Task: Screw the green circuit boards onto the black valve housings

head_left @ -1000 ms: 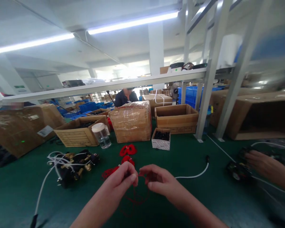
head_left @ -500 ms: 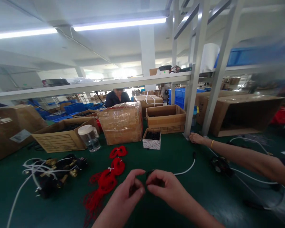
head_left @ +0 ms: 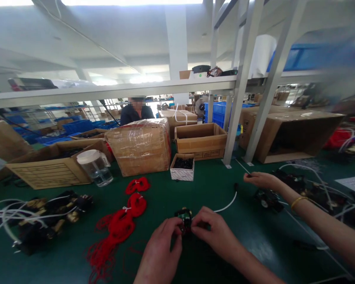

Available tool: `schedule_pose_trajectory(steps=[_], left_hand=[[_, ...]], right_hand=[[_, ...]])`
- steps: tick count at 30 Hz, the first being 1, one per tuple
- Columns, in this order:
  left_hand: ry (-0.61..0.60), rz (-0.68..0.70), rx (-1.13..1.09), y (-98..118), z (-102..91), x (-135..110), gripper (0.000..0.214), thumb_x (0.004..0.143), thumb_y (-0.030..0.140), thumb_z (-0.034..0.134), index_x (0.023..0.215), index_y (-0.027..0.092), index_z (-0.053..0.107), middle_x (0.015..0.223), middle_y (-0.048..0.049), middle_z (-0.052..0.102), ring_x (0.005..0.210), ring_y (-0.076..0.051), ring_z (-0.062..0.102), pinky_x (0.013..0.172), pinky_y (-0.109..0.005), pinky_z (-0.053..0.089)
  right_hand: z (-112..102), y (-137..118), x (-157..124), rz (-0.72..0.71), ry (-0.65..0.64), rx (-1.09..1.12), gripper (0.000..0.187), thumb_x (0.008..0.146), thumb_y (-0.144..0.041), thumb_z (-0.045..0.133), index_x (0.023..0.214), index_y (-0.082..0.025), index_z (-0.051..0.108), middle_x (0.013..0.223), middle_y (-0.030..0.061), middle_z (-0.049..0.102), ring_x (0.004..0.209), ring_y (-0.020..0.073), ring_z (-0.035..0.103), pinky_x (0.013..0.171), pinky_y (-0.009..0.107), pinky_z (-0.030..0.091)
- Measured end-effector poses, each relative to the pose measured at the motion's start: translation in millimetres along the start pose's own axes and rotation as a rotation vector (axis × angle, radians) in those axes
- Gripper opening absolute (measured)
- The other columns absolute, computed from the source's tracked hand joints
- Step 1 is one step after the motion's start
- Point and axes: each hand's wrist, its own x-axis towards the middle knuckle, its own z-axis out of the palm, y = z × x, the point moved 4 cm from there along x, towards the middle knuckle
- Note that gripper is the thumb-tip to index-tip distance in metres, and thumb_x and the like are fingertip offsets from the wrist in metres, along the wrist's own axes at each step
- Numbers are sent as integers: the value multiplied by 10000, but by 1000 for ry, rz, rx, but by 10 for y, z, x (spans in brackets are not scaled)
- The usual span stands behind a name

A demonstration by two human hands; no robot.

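Note:
A small black device [head_left: 183, 214] with a green circuit board stands on the green table, and a white cable [head_left: 229, 205] runs off to its right. My left hand [head_left: 165, 244] is at the device's near left side, thumb and fingertips pinched together. On the right side my right hand [head_left: 214, 230] also pinches close against it. Something reddish shows between the fingertips, too small to make out. Left of my hands lie bundles of red wire [head_left: 121, 225], and a thin red strand trails toward my left hand.
A co-worker's hand [head_left: 258, 179] reaches in from the right, above another black device [head_left: 268, 200]. A small white box [head_left: 182, 173] of black parts, cardboard boxes [head_left: 140, 148] and a plastic jug [head_left: 96, 169] stand behind. Brass-fitted parts [head_left: 44, 221] lie left. Metal shelf posts [head_left: 239, 86] rise at right.
My hands have lowered and closed in on the device, whose green board now shows. The co-worker's hand has moved right and nearer. The whole view has shifted.

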Motion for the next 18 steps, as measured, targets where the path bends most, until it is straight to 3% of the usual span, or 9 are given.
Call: schedule_pose_trajectory(steps=[18], left_hand=[[-26,19,11,-123,-110,215,222,932,190,477,1009,235,680,979,-50,669,927,-208,658,824,-324,516]], right_hand=[[83,-8,259,-2,56,-49,150,815,-50,659,767,-191,673,785,-22,575,693,133,558,611,225,416]])
